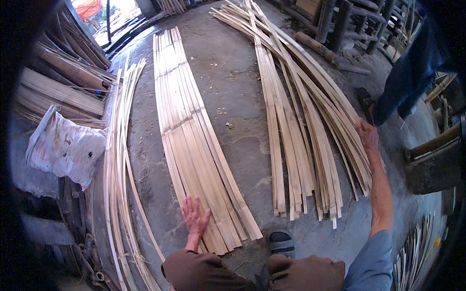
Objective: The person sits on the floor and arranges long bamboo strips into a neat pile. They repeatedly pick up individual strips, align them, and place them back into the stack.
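My left hand (195, 217) lies flat, fingers spread, on the near end of a row of bamboo strips (194, 140). These strips sit side by side on the floor like a long panel, with dark node lines crossing them. Over to the right, my right hand (368, 135) is closed at the outer edge of a fanned pile of bamboo strips (301, 111). Its fingers curl round the outermost strip there, and their tips are partly hidden. The strips in that pile cross one another toward the far end.
A loose bundle of thin strips (119, 169) lies on the left, beside a whitish sack (68, 145). At the far right stands a person's dark trouser leg (407, 72). Behind the right pile are a bamboo pole (330, 53) and a rack (359, 24). My sandalled foot (281, 242) is near.
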Demonstrator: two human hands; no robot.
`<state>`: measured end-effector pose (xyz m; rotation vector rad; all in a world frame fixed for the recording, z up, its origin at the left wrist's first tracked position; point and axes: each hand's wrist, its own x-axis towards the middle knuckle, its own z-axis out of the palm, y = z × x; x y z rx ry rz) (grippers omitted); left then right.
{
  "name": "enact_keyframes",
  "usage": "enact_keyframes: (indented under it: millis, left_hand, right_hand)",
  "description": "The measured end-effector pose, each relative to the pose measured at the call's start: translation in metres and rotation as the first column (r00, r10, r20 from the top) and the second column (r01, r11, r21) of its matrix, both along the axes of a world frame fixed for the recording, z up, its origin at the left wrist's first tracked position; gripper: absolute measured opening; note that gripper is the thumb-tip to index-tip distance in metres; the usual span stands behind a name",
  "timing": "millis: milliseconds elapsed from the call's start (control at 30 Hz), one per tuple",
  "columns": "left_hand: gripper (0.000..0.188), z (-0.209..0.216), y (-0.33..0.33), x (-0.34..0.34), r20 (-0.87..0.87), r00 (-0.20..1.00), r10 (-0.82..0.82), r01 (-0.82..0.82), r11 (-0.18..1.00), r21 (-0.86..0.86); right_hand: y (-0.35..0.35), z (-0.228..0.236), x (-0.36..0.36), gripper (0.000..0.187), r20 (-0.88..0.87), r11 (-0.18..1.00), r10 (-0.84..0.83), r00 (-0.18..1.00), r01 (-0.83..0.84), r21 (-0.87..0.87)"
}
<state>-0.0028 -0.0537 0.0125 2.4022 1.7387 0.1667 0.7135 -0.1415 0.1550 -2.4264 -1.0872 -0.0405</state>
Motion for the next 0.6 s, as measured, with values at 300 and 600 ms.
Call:
enact_keyframes:
  millis: [300,600]
  left_hand:
    - [0.082,0.002,-0.001,0.004,0.024,1.0,0.02,-0.019,0.999,-0.028]
    - [0.081,0.005,0.002,0.015,0.06,0.998,-0.014,0.017,0.999,-0.049]
  right_hand:
    - [0.036,-0.021,0.056,0.045,0.189,0.927,-0.025,0.982,0.094,-0.364]
    - [-0.008,-0.057,0.097,0.049,0.176,0.831,-0.228,0.958,0.286,-0.477]
